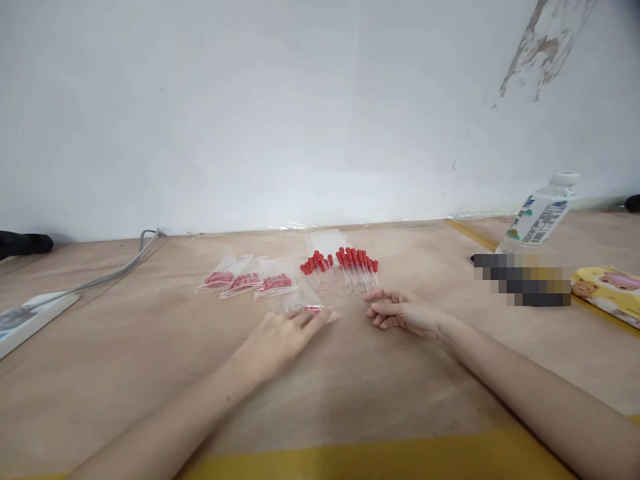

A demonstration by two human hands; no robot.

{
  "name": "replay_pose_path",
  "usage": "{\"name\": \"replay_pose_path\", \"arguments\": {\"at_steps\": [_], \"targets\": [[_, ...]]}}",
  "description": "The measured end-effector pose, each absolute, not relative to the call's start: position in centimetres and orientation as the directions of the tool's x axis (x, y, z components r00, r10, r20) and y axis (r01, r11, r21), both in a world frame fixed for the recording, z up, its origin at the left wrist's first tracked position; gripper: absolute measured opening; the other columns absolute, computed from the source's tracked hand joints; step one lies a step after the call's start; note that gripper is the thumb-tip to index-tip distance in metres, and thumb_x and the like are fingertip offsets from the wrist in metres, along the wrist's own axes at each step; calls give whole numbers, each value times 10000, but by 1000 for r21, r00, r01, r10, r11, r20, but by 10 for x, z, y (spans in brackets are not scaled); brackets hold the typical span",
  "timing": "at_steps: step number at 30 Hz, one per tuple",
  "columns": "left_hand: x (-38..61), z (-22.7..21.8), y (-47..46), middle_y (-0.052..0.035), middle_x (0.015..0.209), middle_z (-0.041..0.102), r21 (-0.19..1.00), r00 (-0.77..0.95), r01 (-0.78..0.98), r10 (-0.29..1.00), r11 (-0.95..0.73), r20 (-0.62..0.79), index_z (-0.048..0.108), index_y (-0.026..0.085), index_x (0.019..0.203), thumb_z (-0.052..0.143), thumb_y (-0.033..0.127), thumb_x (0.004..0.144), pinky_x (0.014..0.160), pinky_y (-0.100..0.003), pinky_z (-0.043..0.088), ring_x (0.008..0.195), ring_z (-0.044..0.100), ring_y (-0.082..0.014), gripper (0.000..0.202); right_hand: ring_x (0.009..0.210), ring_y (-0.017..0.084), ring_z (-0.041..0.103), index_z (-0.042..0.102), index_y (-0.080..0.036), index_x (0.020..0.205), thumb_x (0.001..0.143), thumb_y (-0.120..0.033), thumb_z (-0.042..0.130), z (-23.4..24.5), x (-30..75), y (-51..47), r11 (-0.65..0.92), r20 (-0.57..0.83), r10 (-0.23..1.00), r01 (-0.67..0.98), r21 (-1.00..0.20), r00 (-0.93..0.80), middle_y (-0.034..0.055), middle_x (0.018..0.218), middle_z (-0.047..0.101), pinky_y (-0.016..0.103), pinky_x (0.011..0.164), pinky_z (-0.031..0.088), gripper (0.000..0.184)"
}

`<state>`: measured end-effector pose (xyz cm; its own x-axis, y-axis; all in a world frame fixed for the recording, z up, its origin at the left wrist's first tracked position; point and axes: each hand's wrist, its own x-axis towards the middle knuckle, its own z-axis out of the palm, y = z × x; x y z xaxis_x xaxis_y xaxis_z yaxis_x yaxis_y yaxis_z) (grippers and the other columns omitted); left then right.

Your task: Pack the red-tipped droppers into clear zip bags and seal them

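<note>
The left hand [280,337] partly covers a small clear bag [314,308] at its one o'clock, so the bag's near edge and most of its red contents are hard to make out; the fingers lie bent across it, and I cannot tell whether they pinch or only press it. At ten o'clock from the right hand [405,315], whose fingers are half curled with narrow gaps, red-capped droppers [357,260] lie on the table [320,387] in two fanned bunches, red bulbs bright, thin clear stems fading into the brown surface. From ten to twelve o'clock of the left hand, three filled bags [245,283] overlap in a row, their red bulbs showing dimly through filmy plastic. A blocky blur [523,279] at two o'clock from the right hand hides some object and the foot of a bottle [543,212]; at three o'clock, a yellow packet [607,290] is cut off by the frame.
</note>
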<state>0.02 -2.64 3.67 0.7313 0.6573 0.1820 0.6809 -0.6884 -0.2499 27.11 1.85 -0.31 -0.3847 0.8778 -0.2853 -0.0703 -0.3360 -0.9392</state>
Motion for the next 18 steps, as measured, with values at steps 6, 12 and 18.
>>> {"name": "replay_pose_path", "arguments": {"at_steps": [6,12,18], "targets": [[-54,70,24,-45,929,682,462,243,703,793,-541,559,479,202,1236,510,202,761,662,-277,546,793,655,-179,476,588,65,597,563,-144,913,711,-210,663,-2,284,22,-310,-278,891,-33,-950,-359,27,757,638,169,540,502,235],[-90,70,66,-55,989,671,542,-70,699,710,-466,701,526,180,1177,550,253,752,781,-301,536,901,642,-186,432,597,65,590,571,-142,905,693,-225,683,-6,283,24,-292,-267,890,-11,-956,-370,24,760,631,176,562,499,254],[-116,30,88,-23,1039,662,236,190,852,696,-467,693,608,238,1064,467,278,796,888,-345,462,960,621,-221,305,600,57,585,562,-141,902,691,-238,683,-9,284,24,-279,-263,889,11,-960,-374,21,765,627,167,572,489,261]]}}
